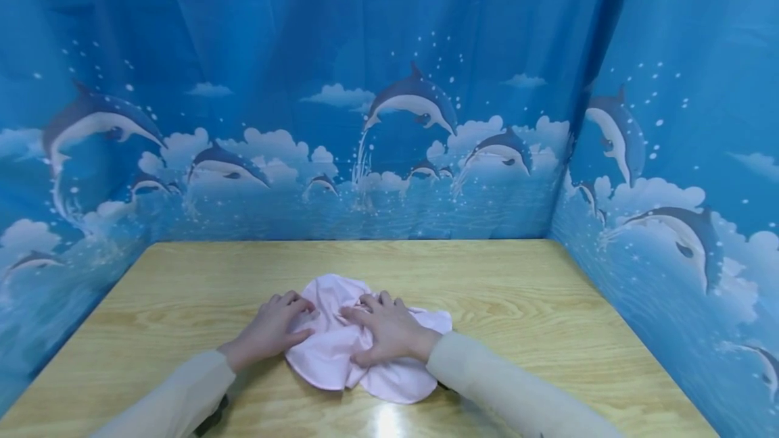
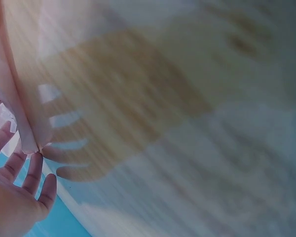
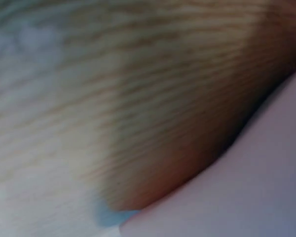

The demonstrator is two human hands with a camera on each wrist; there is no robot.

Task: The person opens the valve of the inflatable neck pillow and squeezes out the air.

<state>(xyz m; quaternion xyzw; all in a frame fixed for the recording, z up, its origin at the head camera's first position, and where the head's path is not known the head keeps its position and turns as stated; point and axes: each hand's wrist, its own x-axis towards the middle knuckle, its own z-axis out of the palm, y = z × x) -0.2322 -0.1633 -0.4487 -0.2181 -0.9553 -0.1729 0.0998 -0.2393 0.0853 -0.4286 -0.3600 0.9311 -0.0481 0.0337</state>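
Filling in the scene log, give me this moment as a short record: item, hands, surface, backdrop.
item: pale pink cloth, rumpled, with folds between the hands
left hand: on the cloth's left part, thumb apart from fingers
right hand: on the cloth, right of its middle, fingers spread
sleeves: light-coloured, on both arms
surface: wood-grain table
backdrop: blue curtain printed with dolphins and clouds
right wrist view: blurred, fingers not clear

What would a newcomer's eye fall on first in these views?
Probably the bright blue dolphin-print backdrop, rising behind and on both sides of the wooden table in the head view. Next comes the rumpled pale pink cloth on the table, with the left hand touching its left side and the right hand resting on it.
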